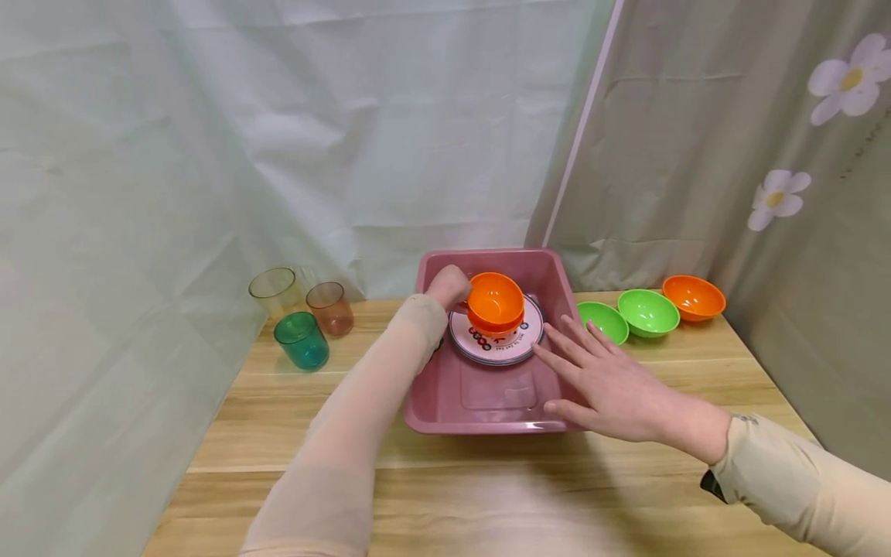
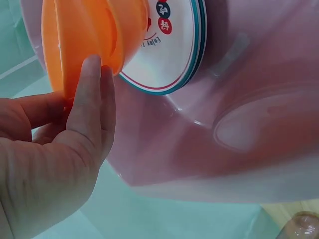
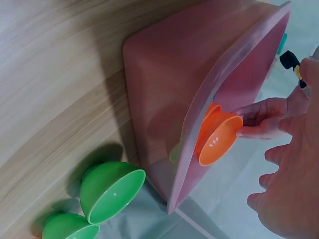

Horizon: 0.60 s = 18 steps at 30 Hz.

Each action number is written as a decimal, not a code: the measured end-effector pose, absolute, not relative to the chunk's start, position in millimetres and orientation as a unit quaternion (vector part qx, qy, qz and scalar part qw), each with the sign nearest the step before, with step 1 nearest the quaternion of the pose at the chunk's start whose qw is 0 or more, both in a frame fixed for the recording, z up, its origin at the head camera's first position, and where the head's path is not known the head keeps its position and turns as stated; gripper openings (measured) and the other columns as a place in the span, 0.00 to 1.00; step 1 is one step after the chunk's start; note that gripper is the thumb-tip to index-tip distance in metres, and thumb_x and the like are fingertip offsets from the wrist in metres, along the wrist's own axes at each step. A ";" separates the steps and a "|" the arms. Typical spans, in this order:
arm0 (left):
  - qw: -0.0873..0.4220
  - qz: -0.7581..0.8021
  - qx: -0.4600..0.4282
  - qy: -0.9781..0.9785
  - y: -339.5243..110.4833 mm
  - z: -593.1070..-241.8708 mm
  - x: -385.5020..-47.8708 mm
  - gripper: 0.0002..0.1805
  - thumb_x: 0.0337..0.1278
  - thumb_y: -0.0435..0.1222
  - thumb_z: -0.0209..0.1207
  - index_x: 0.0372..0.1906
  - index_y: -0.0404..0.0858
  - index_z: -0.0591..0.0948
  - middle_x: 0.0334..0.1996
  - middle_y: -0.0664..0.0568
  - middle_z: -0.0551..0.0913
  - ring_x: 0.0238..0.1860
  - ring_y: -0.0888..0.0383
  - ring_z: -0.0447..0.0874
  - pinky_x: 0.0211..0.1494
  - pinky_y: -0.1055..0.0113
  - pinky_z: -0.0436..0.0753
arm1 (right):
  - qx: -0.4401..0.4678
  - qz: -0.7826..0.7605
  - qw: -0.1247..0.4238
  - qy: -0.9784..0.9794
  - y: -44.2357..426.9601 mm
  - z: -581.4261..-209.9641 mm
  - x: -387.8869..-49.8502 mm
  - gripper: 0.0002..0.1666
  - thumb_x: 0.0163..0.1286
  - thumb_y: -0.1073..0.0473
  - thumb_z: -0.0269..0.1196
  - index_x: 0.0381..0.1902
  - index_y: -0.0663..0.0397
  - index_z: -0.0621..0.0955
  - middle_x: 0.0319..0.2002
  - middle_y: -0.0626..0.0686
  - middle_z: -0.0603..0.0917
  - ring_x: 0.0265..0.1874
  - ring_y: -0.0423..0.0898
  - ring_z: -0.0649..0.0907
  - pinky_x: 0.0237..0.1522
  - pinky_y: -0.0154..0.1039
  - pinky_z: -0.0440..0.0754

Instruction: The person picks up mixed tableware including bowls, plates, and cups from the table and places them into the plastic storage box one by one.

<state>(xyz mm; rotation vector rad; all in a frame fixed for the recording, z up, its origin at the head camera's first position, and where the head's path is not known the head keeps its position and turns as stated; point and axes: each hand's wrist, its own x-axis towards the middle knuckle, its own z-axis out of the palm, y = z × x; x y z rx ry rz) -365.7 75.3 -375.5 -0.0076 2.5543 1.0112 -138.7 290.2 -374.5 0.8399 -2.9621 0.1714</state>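
Toward the tub's (image 1: 480, 427) back edge an orange bowl (image 1: 497, 298) is pinched by the left hand (image 1: 449, 286), right hand (image 1: 616, 394) spread wide, apparently mid-transfer, so a level move seems called for.

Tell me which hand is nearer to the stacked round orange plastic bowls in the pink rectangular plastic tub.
Left. The left hand grips the orange bowls at their left edge; the right hand, fingers spread, is apart from them, by the right side of the pink tub.
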 end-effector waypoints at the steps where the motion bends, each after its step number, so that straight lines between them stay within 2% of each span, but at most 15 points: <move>1: 0.195 0.357 -0.001 0.914 75.1 -375.8 -364.9 0.10 0.70 0.25 0.55 0.50 0.27 0.82 0.43 0.41 0.81 0.34 0.49 0.85 0.45 0.59 0.88 | 0.272 0.057 0.027 -0.960 290.2 -374.7 -138.5 0.48 0.74 0.26 0.50 0.83 0.39 0.56 0.83 0.51 0.47 0.81 0.54 0.40 0.77 0.61 0.45; 7: 0.209 0.340 0.000 0.917 76.5 -380.2 -362.5 0.12 0.69 0.25 0.55 0.54 0.28 0.79 0.45 0.42 0.79 0.37 0.48 0.84 0.47 0.60 0.88 | 0.274 0.063 0.031 -0.959 290.5 -375.2 -138.1 0.48 0.74 0.25 0.48 0.83 0.38 0.55 0.83 0.50 0.47 0.81 0.54 0.39 0.78 0.59 0.44; 11: 0.212 0.323 0.003 0.922 78.6 -387.5 -366.8 0.12 0.67 0.24 0.56 0.52 0.29 0.80 0.45 0.42 0.80 0.37 0.48 0.84 0.46 0.60 0.88 | 0.274 0.065 0.035 -0.959 290.9 -375.6 -138.3 0.47 0.75 0.25 0.48 0.83 0.38 0.55 0.83 0.51 0.47 0.81 0.53 0.39 0.78 0.59 0.45; 18: 0.226 0.324 -0.011 0.919 81.5 -391.1 -367.2 0.15 0.67 0.22 0.56 0.56 0.28 0.80 0.51 0.41 0.80 0.40 0.46 0.84 0.51 0.56 0.87 | 0.273 0.064 0.043 -0.959 290.5 -376.4 -138.7 0.46 0.75 0.27 0.50 0.83 0.38 0.56 0.83 0.50 0.48 0.81 0.53 0.39 0.78 0.59 0.47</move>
